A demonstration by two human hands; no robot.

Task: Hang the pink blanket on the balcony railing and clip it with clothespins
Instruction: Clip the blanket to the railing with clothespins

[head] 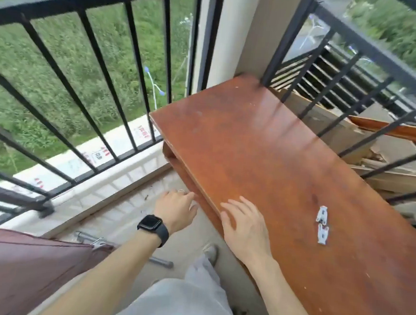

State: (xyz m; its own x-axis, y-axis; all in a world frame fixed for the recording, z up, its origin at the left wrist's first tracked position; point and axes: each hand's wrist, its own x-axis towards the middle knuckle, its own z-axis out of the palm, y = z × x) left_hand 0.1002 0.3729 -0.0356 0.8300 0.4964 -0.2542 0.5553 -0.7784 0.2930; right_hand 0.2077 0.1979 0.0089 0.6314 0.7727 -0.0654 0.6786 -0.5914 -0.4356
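Note:
The pink blanket [22,267] hangs at the lower left, with a clothespin [97,242] at its upper right corner. The black balcony railing [94,4] runs across the top left. Two white clothespins [322,225] lie on the brown wooden table [264,149]. My right hand [244,223] hovers over the table's near edge with fingers straight, holding nothing, left of the clothespins. My left hand [176,209], wearing a watch and a ring, is beside the table's edge with relaxed fingers, empty.
A second railing [381,61] runs behind the table on the right, with cardboard and wood scraps [379,154] beyond it. A metal rod [160,261] lies on the tiled floor near my foot. A white pillar [235,29] stands in the corner.

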